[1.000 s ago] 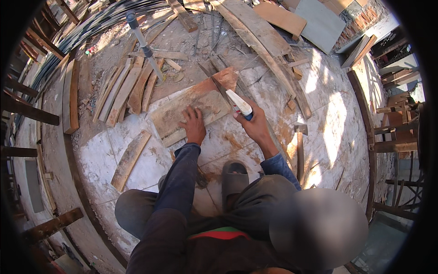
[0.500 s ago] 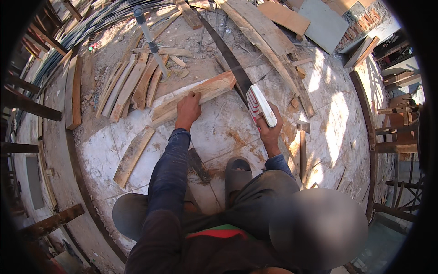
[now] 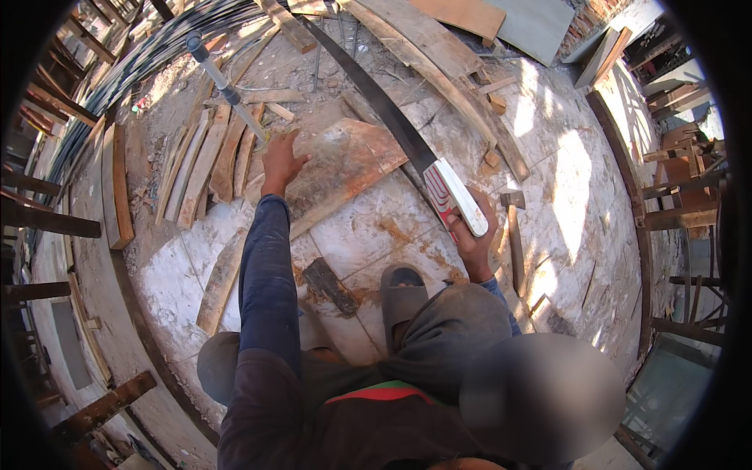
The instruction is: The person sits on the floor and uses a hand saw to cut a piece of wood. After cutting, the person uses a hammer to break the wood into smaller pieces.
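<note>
My right hand (image 3: 476, 239) is closed round the white and red handle of a handsaw (image 3: 388, 113). Its long dark blade points away and to the left, passing over or beside the right end of a wide wooden board (image 3: 345, 168). The board lies with its broad, stained face up on the tiled floor. Over its left part is my left hand (image 3: 283, 163), holding nothing, thumb and fingers apart; whether it touches the wood I cannot tell. A short dark wood block (image 3: 330, 287) rests nearer my feet. Right of the saw hand lies a wooden-handled hammer or hatchet (image 3: 515, 235).
An upright grey pipe (image 3: 223, 82) stands beyond the board. Several loose planks (image 3: 207, 168) lie to the left, with a curved offcut (image 3: 221, 283) nearer me. Long boards (image 3: 439, 78) stretch along the far right. Bundled rods (image 3: 168, 63) lie far left.
My left hand has let go of the board and moved left, its fingers opening. The board has gone from tilted on edge to lying flatter. The saw stays in my right hand.
</note>
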The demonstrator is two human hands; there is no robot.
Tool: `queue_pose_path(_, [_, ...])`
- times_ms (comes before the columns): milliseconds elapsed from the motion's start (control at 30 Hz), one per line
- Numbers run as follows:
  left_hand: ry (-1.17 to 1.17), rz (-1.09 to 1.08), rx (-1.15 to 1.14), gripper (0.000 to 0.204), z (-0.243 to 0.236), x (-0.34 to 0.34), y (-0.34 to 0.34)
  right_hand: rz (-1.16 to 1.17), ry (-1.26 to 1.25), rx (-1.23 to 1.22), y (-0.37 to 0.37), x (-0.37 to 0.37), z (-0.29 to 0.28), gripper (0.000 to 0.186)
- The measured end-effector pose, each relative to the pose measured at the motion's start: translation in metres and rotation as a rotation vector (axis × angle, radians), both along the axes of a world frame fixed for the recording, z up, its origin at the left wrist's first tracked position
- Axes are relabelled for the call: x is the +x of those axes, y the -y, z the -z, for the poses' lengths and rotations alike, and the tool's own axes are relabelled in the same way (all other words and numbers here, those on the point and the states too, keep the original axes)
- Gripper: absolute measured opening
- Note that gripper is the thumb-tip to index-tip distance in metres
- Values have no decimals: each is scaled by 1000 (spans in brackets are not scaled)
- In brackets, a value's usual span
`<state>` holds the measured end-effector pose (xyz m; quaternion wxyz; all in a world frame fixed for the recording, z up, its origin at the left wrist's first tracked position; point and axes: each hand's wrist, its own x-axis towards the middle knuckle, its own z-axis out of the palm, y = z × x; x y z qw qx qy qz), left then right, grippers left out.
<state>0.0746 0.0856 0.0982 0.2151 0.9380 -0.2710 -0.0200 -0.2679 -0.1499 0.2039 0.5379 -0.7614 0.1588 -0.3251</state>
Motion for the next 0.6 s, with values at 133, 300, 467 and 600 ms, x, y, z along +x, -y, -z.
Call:
queue_pose_path(133, [-310,-57,186,103,33,-42,25,-2,-27,29,-1,-4,26,45])
queue_pose_path(300, [-363,-16,308,117,61,-79,26,-31,-36,42,-5,5,60,43])
queue_pose_path(467, [-382,15,327,119,62,-78,24,-87,-118,-38,-11,24,83,49])
queue_pose_path(600, [-380,26,312,119,64,-75,19,-69,-138,-74,-16,27,99,50])
